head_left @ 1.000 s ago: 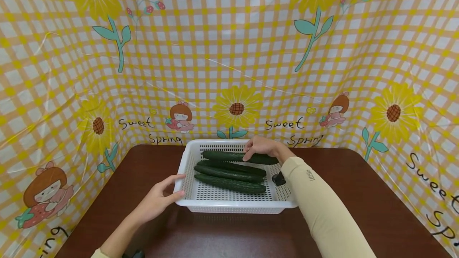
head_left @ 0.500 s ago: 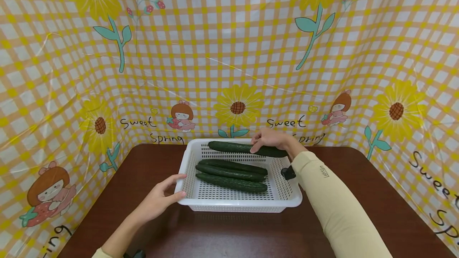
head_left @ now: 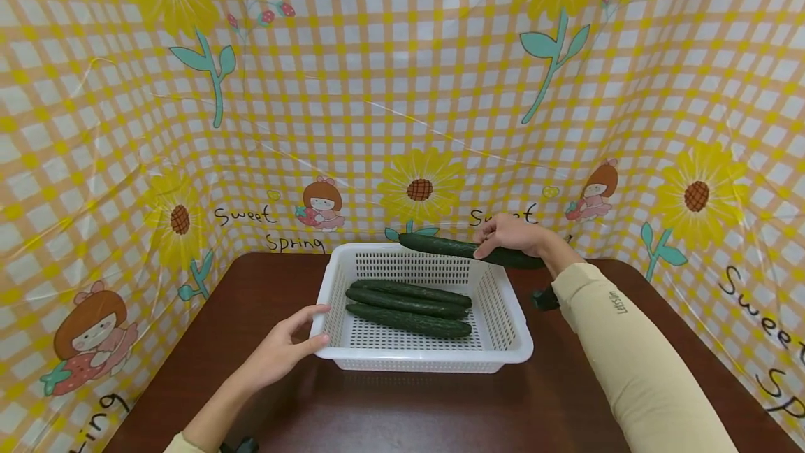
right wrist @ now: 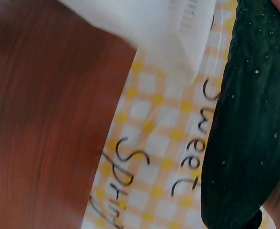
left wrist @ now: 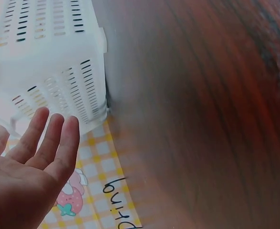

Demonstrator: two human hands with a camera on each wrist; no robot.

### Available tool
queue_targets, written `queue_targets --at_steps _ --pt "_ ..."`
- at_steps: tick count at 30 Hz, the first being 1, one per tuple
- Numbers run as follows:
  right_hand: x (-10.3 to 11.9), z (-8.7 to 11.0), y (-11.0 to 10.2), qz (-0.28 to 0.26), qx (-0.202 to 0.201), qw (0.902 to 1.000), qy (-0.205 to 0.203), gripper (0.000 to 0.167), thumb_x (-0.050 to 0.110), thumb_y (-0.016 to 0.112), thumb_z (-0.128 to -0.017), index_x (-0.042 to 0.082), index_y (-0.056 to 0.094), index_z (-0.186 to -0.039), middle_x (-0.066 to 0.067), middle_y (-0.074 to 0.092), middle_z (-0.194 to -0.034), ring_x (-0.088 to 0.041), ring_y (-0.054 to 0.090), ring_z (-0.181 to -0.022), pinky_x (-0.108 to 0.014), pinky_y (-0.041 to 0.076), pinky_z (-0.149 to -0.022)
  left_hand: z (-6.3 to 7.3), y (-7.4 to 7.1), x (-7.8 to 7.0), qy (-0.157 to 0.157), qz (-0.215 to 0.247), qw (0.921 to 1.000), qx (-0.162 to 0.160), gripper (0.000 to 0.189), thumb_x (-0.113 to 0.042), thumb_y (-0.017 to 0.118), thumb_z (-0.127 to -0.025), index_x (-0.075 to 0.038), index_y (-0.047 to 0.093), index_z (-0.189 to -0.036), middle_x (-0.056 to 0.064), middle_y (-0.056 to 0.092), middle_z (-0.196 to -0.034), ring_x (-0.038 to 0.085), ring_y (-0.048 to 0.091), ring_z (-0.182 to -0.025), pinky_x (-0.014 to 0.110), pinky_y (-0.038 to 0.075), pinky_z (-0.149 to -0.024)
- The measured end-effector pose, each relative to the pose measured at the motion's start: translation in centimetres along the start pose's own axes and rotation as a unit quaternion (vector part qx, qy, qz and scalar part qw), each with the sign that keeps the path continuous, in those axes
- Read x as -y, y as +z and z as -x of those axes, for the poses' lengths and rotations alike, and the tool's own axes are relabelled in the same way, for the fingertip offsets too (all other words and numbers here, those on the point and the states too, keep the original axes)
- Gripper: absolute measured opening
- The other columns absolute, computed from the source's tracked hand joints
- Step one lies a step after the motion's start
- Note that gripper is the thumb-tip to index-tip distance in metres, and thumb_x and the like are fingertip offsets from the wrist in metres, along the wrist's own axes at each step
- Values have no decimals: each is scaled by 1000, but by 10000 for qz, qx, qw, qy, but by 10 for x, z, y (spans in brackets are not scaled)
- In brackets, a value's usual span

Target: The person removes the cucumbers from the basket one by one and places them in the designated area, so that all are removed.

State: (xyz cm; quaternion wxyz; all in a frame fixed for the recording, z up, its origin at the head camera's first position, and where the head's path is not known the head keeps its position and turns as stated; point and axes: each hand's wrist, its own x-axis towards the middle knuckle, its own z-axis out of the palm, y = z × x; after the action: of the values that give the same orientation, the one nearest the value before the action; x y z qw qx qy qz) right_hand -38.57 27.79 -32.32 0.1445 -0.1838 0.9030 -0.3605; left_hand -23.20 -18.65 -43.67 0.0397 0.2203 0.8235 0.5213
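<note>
A dark green cucumber point(head_left: 434, 245) is held in my right hand point(head_left: 512, 235), which grips it around the middle, above the basket's back right rim. In the right wrist view, that cucumber point(right wrist: 247, 114) fills the right side, with only slivers of the hand showing. A white perforated plastic basket point(head_left: 428, 356) stands on the table, and several more cucumbers point(head_left: 409, 303) lie side by side inside it. My left hand point(head_left: 279, 348) rests against the left rim with fingers spread. From the left wrist, the hand point(left wrist: 32, 167) shows fairly straight fingers beside the basket wall point(left wrist: 58, 90).
The basket stands on a dark brown wooden table point(head_left: 402, 411). A yellow checked cloth point(head_left: 402, 103) with sunflowers and lettering hangs around the back and sides. A small black device point(head_left: 544, 298) sits at the right wrist.
My right hand has lifted the cucumber from the back of the basket, moving it up and to the right past the rim. The left hand stays at the left rim.
</note>
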Motion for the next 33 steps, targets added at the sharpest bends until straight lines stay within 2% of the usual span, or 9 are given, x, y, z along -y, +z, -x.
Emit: queue_targets --at_steps 6,9,12,15,17,23,27,30,33 --pt "-15 18 -15 125 -232 9996 -36 32 25 82 -83 12 56 -69 -2 61 -92 -18 45 -84 -36 40 -77 1 1 1 5 25 10000 -26 56 -26 68 -98 -10 48 -147 23 53 -141 27 65 -104 28 53 -80" --pt "-25 27 -22 -19 -351 9994 -61 46 23 82 -83 13 41 -64 -2 47 -74 -17 36 -73 -36 37 -74 0 1 0 -5 8 10000 -43 56 -26 68 -98 -10 48 -147 22 52 -143 28 64 -106 28 53 -80" --pt "-36 36 -30 -20 -521 9986 -55 48 22 81 -84 12 38 -64 -2 47 -75 -15 43 -76 -34 39 -76 0 0 -2 -33 -58 9999 -92 56 -29 68 -97 -11 49 -147 21 51 -145 30 62 -110 29 53 -79" --pt "-46 46 -37 85 -673 9977 19 42 25 79 -86 12 45 -65 -9 64 -98 -23 57 -101 -35 45 -84 0 0 -4 -83 -90 9999 -116 57 -30 68 -97 -12 48 -148 20 50 -147 32 60 -114 29 53 -80" --pt "-51 52 -39 116 -746 9971 81 42 27 78 -87 11 46 -66 -16 65 -117 -32 56 -117 -38 46 -89 0 0 -4 -103 -87 9998 -133 57 -30 68 -97 -12 48 -147 20 50 -146 32 60 -113 30 53 -79" --pt "-68 65 -48 9 -810 9964 263 44 29 75 -90 11 42 -68 -23 58 -133 -40 48 -129 -41 43 -93 -1 -2 -2 -27 -149 9997 -188 56 -27 69 -96 -12 49 -146 18 52 -144 30 60 -111 29 52 -80" --pt "-80 74 -50 -12 -880 9952 425 38 31 74 -91 13 48 -70 -18 59 -129 -32 52 -122 -38 45 -90 0 -2 -2 15 -182 9997 -157 54 -27 69 -97 -13 50 -146 20 52 -144 30 58 -113 29 51 -81" --pt "-87 81 -49 -190 -924 9939 575 39 31 75 -90 13 47 -70 -11 59 -103 -22 55 -100 -35 46 -78 1 -2 -2 16 -188 9998 -110 54 -27 68 -97 -13 50 -146 21 50 -146 31 58 -115 29 51 -81" --pt "-95 89 -48 -327 -899 9930 697 38 31 75 -91 12 49 -71 -6 53 -93 -19 52 -88 -35 45 -73 2 0 -3 8 -109 9999 -77 55 -26 68 -97 -12 49 -146 22 49 -146 31 58 -113 29 52 -79"
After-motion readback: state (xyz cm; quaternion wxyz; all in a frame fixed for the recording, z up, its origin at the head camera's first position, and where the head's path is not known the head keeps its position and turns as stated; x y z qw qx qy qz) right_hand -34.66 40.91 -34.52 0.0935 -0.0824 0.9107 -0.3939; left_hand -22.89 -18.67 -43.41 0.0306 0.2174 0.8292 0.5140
